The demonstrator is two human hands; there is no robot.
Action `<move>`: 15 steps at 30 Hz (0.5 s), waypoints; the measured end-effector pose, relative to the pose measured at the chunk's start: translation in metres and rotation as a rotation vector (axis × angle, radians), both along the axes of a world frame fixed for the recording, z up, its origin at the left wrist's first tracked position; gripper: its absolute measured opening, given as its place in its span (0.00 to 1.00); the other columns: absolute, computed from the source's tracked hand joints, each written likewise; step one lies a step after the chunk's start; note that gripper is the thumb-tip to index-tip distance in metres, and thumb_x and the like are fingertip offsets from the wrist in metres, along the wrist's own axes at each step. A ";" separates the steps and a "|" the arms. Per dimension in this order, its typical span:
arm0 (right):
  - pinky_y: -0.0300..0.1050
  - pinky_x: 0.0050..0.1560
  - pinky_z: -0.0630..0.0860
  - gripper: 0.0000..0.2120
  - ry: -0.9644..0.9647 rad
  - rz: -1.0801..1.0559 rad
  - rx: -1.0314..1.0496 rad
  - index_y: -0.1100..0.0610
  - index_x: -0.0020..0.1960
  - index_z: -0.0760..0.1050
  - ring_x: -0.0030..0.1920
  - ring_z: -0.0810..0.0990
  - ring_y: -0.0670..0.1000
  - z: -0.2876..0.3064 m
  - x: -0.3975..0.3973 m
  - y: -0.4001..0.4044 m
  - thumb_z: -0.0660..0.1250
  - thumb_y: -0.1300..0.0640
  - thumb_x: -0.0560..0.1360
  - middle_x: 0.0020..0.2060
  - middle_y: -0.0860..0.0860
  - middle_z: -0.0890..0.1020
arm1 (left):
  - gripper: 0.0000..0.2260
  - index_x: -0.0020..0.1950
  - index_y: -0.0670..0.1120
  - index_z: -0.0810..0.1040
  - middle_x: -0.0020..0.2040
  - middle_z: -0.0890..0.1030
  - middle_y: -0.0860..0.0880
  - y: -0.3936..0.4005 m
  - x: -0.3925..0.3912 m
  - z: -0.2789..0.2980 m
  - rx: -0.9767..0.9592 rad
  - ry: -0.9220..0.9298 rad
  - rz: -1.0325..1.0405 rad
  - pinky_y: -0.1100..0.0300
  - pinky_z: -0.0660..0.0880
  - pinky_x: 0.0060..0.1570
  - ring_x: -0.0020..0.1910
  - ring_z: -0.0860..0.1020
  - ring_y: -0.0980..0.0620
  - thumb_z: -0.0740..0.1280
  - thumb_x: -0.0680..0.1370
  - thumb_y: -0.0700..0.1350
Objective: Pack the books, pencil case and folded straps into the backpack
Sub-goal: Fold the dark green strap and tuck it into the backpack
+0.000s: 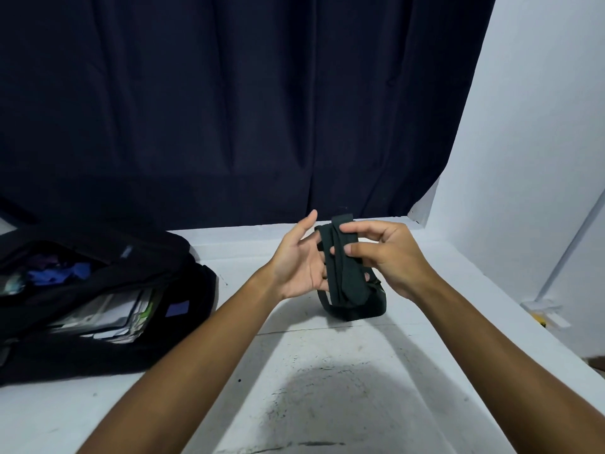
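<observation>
The head view shows both hands raised over the white bench (327,371), working a dark strap (343,273) into a folded bundle. The right hand (389,257) pinches the upper part of the strap between thumb and curled fingers (357,249); the left hand (298,260) lies open, palm toward the strap, its straight fingers behind the folds and supporting them. A loose loop of the strap hangs down to the bench below the hands. This looks like the folding step, not yet the packing one: the next move probably calls for tucking in that hanging loop, keeping the bundle pinched so it does not spring apart, then carrying it left to the backpack (98,290). The backpack lies open on the bench at the left, well apart from the hands. Inside it, a stack of books or papers (111,319) shows pale edges in the nearer compartment, and something blue (59,273), too blurred to name, sits in the farther one.
</observation>
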State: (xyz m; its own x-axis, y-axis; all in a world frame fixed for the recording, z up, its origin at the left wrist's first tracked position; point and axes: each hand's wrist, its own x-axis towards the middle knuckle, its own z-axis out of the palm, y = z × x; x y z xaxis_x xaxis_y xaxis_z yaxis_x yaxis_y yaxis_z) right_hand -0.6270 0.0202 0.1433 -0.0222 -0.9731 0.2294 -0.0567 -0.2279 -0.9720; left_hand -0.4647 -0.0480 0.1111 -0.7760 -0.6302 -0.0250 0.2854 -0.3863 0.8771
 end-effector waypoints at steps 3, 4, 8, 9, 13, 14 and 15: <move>0.51 0.38 0.80 0.14 0.033 -0.036 -0.019 0.62 0.53 0.81 0.37 0.84 0.49 0.002 0.007 0.002 0.67 0.75 0.72 0.40 0.50 0.86 | 0.22 0.65 0.49 0.78 0.62 0.77 0.38 0.009 -0.001 0.002 -0.123 0.012 -0.082 0.40 0.78 0.54 0.60 0.76 0.28 0.69 0.73 0.58; 0.41 0.30 0.77 0.14 0.047 -0.038 -0.020 0.63 0.53 0.81 0.34 0.83 0.46 0.001 0.008 0.003 0.68 0.74 0.72 0.40 0.51 0.86 | 0.23 0.67 0.48 0.75 0.62 0.78 0.39 0.011 -0.001 0.001 -0.172 0.002 -0.069 0.42 0.79 0.52 0.59 0.76 0.29 0.71 0.73 0.51; 0.34 0.26 0.73 0.13 0.101 -0.043 -0.005 0.60 0.53 0.82 0.32 0.79 0.44 -0.004 0.013 0.003 0.69 0.72 0.72 0.42 0.59 0.83 | 0.31 0.73 0.42 0.62 0.53 0.82 0.47 0.015 -0.002 -0.001 -0.241 -0.081 0.093 0.50 0.81 0.43 0.51 0.83 0.41 0.67 0.71 0.33; 0.37 0.29 0.76 0.14 0.110 -0.046 -0.012 0.58 0.53 0.82 0.35 0.79 0.47 -0.006 0.013 0.001 0.69 0.72 0.72 0.44 0.62 0.82 | 0.32 0.72 0.43 0.63 0.51 0.82 0.48 0.015 -0.002 -0.001 -0.255 -0.100 0.110 0.53 0.81 0.41 0.49 0.83 0.45 0.68 0.69 0.32; 0.52 0.39 0.81 0.15 0.147 -0.044 -0.028 0.52 0.48 0.83 0.39 0.77 0.54 -0.009 0.016 -0.001 0.71 0.70 0.70 0.42 0.65 0.79 | 0.35 0.68 0.52 0.65 0.53 0.80 0.46 0.017 -0.005 -0.003 -0.268 -0.119 0.132 0.57 0.81 0.42 0.46 0.82 0.51 0.67 0.66 0.28; 0.51 0.38 0.80 0.15 0.156 -0.047 -0.032 0.52 0.47 0.83 0.38 0.76 0.53 -0.009 0.016 0.000 0.71 0.71 0.70 0.40 0.61 0.77 | 0.36 0.68 0.53 0.65 0.54 0.79 0.45 0.018 -0.006 -0.004 -0.271 -0.117 0.136 0.56 0.81 0.45 0.47 0.82 0.51 0.67 0.66 0.28; 0.49 0.35 0.79 0.14 0.164 -0.050 -0.039 0.52 0.46 0.83 0.38 0.76 0.51 -0.009 0.017 0.000 0.71 0.71 0.70 0.40 0.56 0.77 | 0.37 0.69 0.54 0.65 0.56 0.79 0.44 0.019 -0.006 -0.005 -0.271 -0.116 0.142 0.55 0.80 0.47 0.48 0.82 0.50 0.67 0.66 0.27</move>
State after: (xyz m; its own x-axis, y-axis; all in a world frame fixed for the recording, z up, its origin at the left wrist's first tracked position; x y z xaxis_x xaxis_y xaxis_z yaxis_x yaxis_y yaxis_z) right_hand -0.6104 0.0204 0.1340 -0.0291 -0.9621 0.2713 -0.2262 -0.2581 -0.9393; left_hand -0.4704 -0.0290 0.1061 -0.6820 -0.7274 0.0756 0.2122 -0.0978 0.9723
